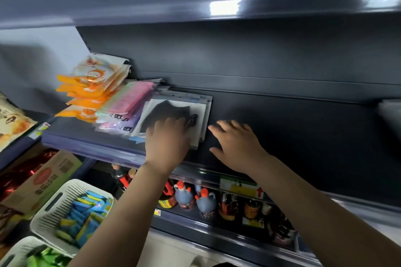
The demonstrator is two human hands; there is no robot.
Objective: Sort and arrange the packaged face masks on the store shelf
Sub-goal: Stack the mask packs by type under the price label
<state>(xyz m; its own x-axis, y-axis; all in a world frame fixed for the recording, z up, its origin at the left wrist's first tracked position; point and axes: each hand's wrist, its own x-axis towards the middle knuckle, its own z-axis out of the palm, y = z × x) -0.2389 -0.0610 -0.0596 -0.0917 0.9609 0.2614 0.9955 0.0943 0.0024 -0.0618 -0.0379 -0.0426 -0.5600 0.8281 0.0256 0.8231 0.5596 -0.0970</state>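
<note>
While the black-mask pack stack (173, 112) lies flat on the dark shelf (293, 136), just right of the pink packs (132, 102) and orange packs (93, 84), its top is pressed by the left hand (167, 145), fingers straight, nothing gripped. Long axis is run front-to-back. Just beside the stack's right edge, the right hand (236, 147) is held spread and empty, apparently not touching; the left is judged nearer for squaring.
</note>
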